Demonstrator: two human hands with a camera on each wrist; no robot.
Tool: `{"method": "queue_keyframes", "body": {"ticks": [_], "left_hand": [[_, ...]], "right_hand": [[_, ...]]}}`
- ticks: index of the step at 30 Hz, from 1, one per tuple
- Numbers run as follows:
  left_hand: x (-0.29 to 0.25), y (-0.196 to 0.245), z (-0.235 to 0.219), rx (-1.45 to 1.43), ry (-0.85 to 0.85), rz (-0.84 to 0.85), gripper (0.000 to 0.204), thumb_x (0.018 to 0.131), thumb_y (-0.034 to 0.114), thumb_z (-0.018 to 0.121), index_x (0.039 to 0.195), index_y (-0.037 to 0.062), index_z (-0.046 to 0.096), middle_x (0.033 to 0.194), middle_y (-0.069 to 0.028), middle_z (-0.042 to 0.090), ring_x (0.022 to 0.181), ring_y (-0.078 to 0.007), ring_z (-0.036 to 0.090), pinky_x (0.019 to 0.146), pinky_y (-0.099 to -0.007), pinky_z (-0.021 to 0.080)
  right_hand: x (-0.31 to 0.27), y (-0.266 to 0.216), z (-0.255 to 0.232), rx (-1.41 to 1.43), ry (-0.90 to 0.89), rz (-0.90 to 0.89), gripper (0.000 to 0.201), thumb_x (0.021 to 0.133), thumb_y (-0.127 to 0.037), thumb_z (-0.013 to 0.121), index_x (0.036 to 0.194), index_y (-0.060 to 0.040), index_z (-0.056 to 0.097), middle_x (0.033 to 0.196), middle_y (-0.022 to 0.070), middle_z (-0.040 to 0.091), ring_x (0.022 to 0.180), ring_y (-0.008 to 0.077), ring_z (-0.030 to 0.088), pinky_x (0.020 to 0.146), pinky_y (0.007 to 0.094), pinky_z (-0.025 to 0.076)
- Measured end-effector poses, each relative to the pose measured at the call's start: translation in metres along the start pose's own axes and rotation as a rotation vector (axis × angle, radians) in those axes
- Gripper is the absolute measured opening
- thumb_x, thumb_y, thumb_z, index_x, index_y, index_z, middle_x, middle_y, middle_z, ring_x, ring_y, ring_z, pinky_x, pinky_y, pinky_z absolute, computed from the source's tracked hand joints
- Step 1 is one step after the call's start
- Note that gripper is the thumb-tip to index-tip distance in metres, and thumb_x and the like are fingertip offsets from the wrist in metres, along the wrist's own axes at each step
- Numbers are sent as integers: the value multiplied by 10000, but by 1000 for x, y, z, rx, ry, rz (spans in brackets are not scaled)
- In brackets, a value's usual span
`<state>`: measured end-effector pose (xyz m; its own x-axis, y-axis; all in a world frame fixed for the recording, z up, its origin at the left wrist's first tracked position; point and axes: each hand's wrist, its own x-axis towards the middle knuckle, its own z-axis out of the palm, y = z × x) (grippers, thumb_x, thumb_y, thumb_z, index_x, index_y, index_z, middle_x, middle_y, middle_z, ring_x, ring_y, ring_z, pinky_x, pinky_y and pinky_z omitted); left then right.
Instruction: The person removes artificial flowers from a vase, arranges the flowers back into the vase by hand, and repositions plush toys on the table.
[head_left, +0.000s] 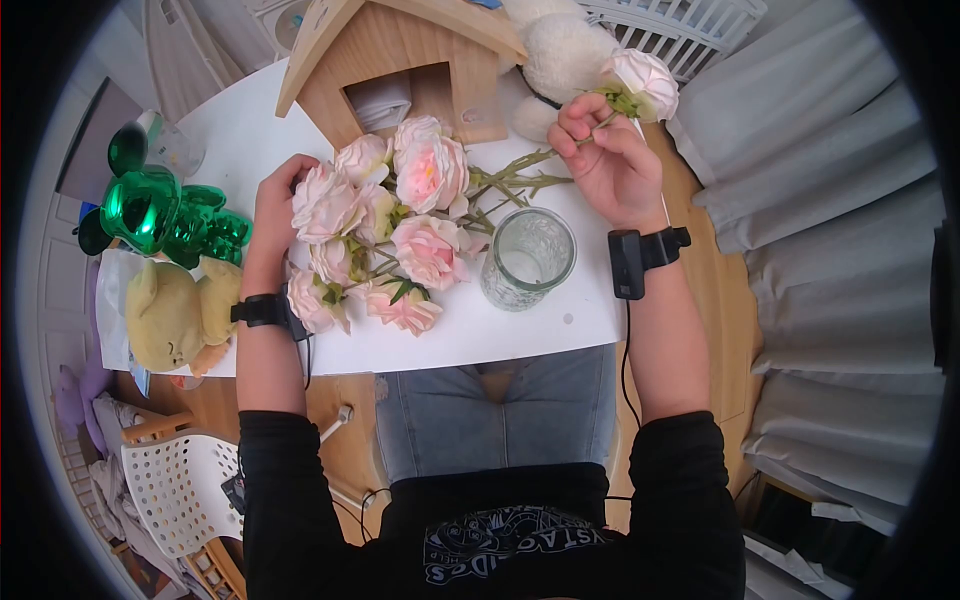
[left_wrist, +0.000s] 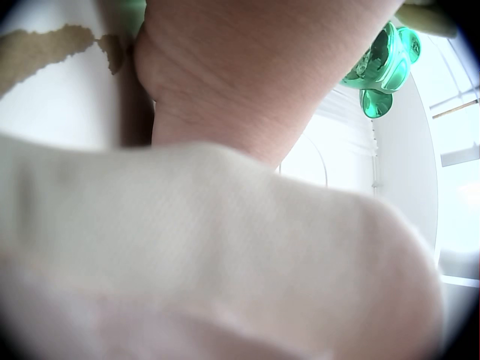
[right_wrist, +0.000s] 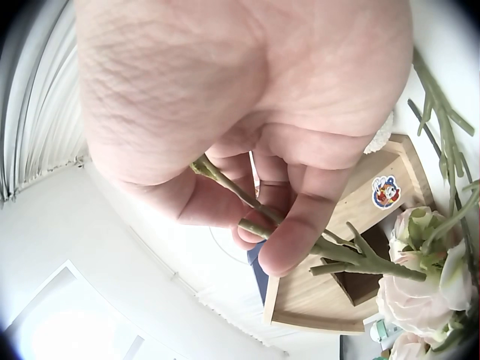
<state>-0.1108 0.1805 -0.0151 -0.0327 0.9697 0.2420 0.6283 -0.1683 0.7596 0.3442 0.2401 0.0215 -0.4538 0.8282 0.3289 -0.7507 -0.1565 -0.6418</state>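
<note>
At the upper right, my right hand [head_left: 622, 178] pinches the thin green stem [right_wrist: 259, 210] of a pale pink artificial rose [head_left: 648, 82], thumb and fingers curled round it. The bloom stands above the fingertips. Several pink roses [head_left: 430, 180] lie in a bunch on the white table [head_left: 470, 345], their stems pointing right toward that hand. My left hand [head_left: 272, 205] rests at the bunch's left side, its fingertips hidden behind a bloom. A pale petal [left_wrist: 225, 240] fills much of the left wrist view. An embossed glass vase [head_left: 528, 262] stands upright between the bunch and my right forearm.
A wooden house [head_left: 400, 45] stands behind the roses, with a white plush toy [head_left: 565, 55] beside it. On the left are a shiny green bear figure [head_left: 150, 210] and a yellow plush toy [head_left: 165, 315]. Grey curtains [head_left: 810, 200] hang at the right.
</note>
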Motion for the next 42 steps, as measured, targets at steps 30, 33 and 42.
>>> {"method": "queue_keyframes", "body": {"ticks": [30,33,42], "left_hand": [[-1,5,-1,20,-8,-13,226,905,150,803,1065,20,712,860,-24,709,821,-90,594,788,-287,517],[-1,3,0,27,-4,-8,224,907,150,801,1064,20,710,853,-19,702,817,-89,587,782,-284,512],[0,0,0,0,-6,-15,214,917,158,801,1056,24,708,830,4,668,800,-75,555,752,-268,487]], "right_hand": [[0,-1,8,-103,-17,29,288,917,-118,640,1181,-4,650,956,45,509,905,217,521,733,264,411],[0,-2,1,-70,-41,35,149,945,-58,586,797,-39,584,1077,103,618,916,243,521,826,353,445],[-1,3,2,-117,28,-17,293,933,-115,632,1199,6,646,981,57,531,955,238,552,782,276,446]]}}
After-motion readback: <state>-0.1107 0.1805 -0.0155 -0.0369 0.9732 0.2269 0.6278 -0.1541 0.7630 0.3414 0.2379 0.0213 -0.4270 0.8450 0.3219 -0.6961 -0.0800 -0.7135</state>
